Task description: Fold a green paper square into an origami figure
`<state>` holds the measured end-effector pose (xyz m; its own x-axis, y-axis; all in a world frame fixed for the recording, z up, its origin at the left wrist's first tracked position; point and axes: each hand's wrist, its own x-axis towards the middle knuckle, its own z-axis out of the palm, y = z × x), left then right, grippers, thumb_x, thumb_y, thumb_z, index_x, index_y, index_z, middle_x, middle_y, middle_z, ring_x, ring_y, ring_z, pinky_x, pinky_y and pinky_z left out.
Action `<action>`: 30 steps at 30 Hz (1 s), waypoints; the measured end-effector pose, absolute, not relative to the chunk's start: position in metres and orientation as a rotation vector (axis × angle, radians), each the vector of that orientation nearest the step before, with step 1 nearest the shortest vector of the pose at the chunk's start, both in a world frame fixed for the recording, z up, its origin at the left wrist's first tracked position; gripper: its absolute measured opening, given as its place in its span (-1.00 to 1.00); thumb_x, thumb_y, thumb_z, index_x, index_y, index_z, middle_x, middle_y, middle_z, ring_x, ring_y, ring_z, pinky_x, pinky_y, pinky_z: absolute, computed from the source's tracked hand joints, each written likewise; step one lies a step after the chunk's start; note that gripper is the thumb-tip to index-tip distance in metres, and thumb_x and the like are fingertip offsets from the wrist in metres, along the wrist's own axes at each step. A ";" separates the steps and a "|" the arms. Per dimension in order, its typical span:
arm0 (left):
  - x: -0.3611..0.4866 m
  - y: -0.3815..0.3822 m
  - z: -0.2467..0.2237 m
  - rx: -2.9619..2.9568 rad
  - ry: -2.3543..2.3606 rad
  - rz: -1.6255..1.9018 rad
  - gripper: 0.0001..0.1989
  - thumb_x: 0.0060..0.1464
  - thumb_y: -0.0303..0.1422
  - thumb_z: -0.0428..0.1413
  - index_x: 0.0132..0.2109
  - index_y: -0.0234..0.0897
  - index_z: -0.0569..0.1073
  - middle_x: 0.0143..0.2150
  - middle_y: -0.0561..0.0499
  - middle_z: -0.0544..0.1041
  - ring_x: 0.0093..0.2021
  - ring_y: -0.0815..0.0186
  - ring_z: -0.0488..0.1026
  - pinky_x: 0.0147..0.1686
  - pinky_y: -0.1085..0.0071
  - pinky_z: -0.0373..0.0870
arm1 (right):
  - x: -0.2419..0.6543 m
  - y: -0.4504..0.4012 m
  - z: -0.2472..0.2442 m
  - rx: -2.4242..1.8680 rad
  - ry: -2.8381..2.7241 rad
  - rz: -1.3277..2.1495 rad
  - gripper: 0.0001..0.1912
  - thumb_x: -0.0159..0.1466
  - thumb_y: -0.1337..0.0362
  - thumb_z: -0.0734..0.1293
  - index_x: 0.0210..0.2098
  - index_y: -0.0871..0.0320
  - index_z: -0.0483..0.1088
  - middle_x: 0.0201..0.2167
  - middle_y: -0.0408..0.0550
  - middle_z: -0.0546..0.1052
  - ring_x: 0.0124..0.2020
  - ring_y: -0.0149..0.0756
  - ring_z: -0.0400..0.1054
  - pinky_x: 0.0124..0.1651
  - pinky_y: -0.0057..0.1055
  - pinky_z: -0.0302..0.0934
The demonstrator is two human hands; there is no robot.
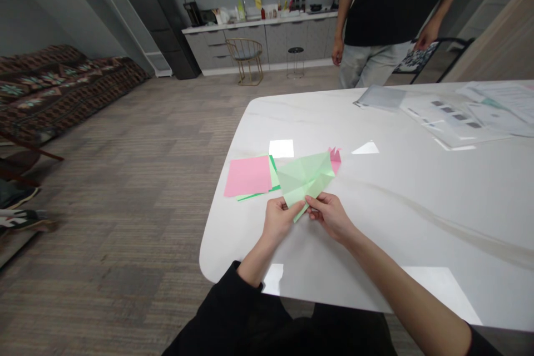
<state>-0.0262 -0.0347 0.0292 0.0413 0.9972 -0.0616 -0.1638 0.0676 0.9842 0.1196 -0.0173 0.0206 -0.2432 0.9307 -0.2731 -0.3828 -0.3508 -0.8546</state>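
A light green sheet of paper (pixel 303 173), creased and partly folded along its near edge, is held up over the table between both hands. My left hand (pixel 278 217) pinches its lower left part, thumb on top. With thumb and fingers, my right hand (pixel 329 212) grips the folded near edge just beside it. Behind the sheet's right corner stands a small pink folded paper piece (pixel 335 160) with pointed tips, partly hidden. To the left lies a stack of square papers, a pink sheet (pixel 248 175) on top and green ones showing beneath.
The white table (pixel 375 222) has a rounded left corner. Farther right are a grey folder (pixel 381 98) and papers in clear sleeves (pixel 454 117). A person in a black top (pixel 396 0) stands across the table. Behind are a chair (pixel 245 55), a stool (pixel 296 55) and a kitchen counter (pixel 275 22).
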 end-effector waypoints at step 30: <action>-0.026 -0.036 0.036 1.030 0.973 1.184 -0.71 0.06 -0.20 0.22 -0.40 -0.39 0.57 -0.41 -0.09 0.61 -0.37 0.21 0.56 -0.23 0.31 0.47 | 0.119 -0.016 0.022 -1.079 -1.018 1.643 -0.59 0.04 -0.01 0.49 -0.61 0.22 0.42 -0.64 -0.08 0.43 -0.62 -0.42 0.23 -0.53 -0.41 0.14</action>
